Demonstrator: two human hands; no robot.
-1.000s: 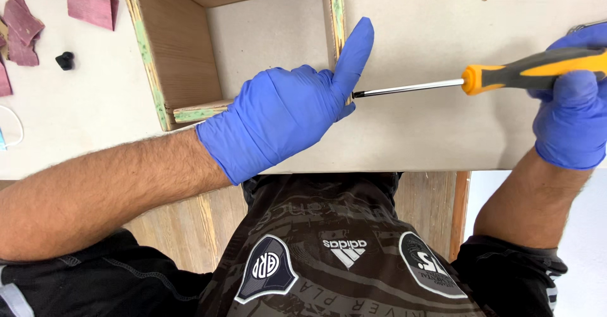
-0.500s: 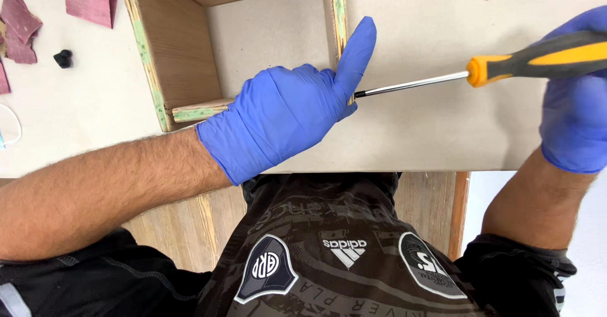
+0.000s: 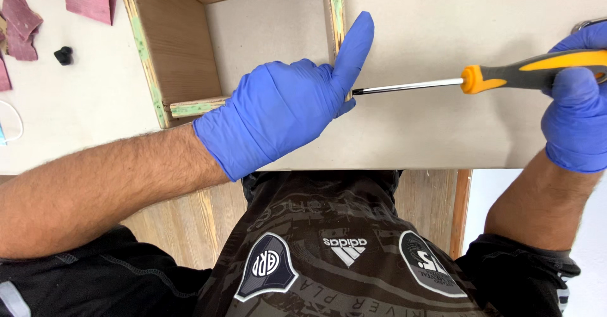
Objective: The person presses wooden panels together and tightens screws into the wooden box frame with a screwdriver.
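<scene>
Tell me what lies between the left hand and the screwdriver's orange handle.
In the head view, only the screwdriver's bare metal shaft spans from the left hand to the handle, over the plain pale panel. The right hand grips the handle.

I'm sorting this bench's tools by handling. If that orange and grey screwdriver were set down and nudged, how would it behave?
The screwdriver would probably stay stiff: its thin metal shaft looks straight. The rounded handle, gripped by the right hand, might roll on the flat pale panel. It likely feels handle-heavy, since the handle is far thicker than the shaft. The left hand rests by the tip.
</scene>
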